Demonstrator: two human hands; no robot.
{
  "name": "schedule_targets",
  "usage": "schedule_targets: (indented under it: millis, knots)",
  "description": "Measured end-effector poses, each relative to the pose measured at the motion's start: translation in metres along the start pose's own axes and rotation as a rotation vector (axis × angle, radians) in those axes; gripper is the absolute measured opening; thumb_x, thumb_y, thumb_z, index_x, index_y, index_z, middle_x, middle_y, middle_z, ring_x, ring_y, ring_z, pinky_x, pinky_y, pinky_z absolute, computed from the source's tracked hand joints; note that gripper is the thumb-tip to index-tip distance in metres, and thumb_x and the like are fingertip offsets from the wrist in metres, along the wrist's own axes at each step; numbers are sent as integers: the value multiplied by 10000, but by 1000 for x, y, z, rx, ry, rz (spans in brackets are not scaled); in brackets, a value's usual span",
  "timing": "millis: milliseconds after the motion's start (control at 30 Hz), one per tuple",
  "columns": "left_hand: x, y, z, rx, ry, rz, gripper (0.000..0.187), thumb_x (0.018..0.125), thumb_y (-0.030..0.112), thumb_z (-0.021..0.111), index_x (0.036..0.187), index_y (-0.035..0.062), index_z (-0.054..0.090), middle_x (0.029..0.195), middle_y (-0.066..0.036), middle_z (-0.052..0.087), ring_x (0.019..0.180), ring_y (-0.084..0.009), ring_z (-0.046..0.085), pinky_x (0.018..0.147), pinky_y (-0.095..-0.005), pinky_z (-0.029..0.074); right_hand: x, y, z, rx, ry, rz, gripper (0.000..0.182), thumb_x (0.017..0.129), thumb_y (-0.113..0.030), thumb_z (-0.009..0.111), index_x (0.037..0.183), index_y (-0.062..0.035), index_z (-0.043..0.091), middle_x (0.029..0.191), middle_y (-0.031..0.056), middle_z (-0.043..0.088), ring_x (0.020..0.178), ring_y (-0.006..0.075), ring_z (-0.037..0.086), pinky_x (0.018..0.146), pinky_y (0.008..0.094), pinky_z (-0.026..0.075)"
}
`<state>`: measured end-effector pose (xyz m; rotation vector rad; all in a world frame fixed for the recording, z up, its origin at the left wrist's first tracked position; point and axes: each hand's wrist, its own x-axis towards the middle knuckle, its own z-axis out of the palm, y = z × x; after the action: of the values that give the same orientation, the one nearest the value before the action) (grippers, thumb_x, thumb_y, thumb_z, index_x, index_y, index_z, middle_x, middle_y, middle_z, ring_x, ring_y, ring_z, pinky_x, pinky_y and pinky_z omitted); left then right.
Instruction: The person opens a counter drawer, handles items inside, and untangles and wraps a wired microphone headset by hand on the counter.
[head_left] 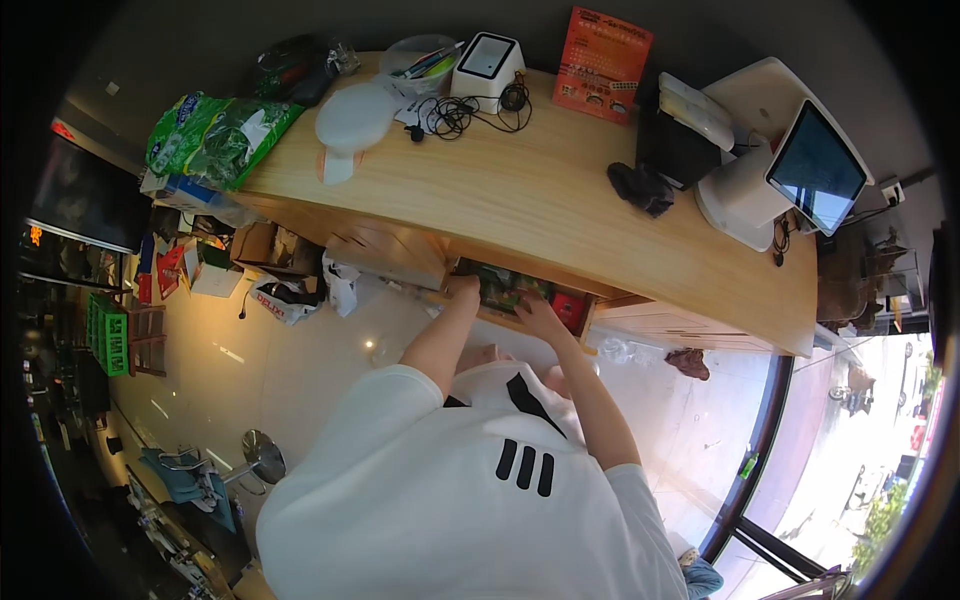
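Below the counter's front edge, a wooden drawer is pulled out, with small green and dark items and a red box inside. My left hand is at the drawer's left side, its fingers pointing down and mostly hidden behind the back of the hand. Over the contents, right of the middle, reaches my right hand. Its fingers look apart and stretched out, close to the green items, and nothing shows in its grasp. How far the fingertips touch those items is too small to tell.
On the wooden counter are a green plastic bag, a white lid, black cables, a white scanner box, a red sign and a touchscreen terminal. Bags lie on the floor at left; a stool stands behind.
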<state>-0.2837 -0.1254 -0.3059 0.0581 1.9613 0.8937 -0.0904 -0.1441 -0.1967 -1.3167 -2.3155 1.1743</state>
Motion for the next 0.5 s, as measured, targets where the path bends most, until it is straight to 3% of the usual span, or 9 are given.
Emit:
schedule_targets:
  millis: [100, 167, 267, 333, 400, 467, 500]
  knots:
    - [9, -3, 11, 73, -9, 12, 286, 829, 77, 632, 1036, -65, 494, 1079, -163, 536, 802, -242, 585, 601, -303, 542, -17, -1, -29, 46, -22, 110, 453, 835, -239, 588, 1189, 34, 520, 1221, 250, 511, 1137, 380, 490, 963, 390, 398]
    - [5, -2, 11, -37, -56, -8, 324, 833, 85, 630, 1074, -76, 487, 1134, -177, 533, 832, -257, 591, 614, -315, 553, -24, -2, -41, 34, -10, 148, 449, 834, -242, 597, 1179, 35, 527, 1201, 251, 525, 1119, 377, 506, 947, 391, 411]
    - [-65, 23, -15, -330, -157, -54, 517, 841, 124, 632, 1255, -40, 369, 1331, -193, 391, 932, -264, 580, 691, -324, 554, -35, -4, -54, 91, 2, 175, 363, 840, -210, 569, 1132, 6, 567, 1111, 267, 566, 1055, 396, 535, 870, 432, 441]
    - [-102, 31, -19, -45, -210, 128, 400, 843, 145, 637, 1173, -10, 473, 1216, -162, 506, 884, -261, 598, 711, -330, 540, -43, -22, -71, 107, 38, 66, 336, 844, -191, 568, 1104, 22, 573, 1010, 250, 611, 956, 389, 587, 825, 429, 465]
    - [-135, 34, -22, 100, -479, 409, 312, 867, 192, 625, 1102, 2, 547, 896, -59, 583, 758, -171, 580, 680, -298, 512, -49, -42, -93, 181, 100, 8, 310, 849, -165, 566, 1095, 23, 578, 983, 248, 616, 915, 374, 606, 792, 415, 481]
    - [-170, 40, -19, 322, -489, 859, 244, 852, 199, 638, 986, 6, 573, 911, -72, 586, 737, -182, 576, 655, -293, 489, -66, -77, -131, 276, 187, -24, 261, 855, -144, 561, 1060, 17, 585, 948, 233, 625, 841, 361, 625, 729, 406, 499]
    - [-206, 56, -18, 331, -513, 872, 244, 852, 199, 638, 986, 6, 573, 911, -72, 586, 737, -182, 576, 655, -293, 489, -72, -75, -139, 200, 293, -26, 206, 860, -133, 560, 1006, 9, 589, 903, 201, 635, 763, 341, 633, 672, 401, 505]
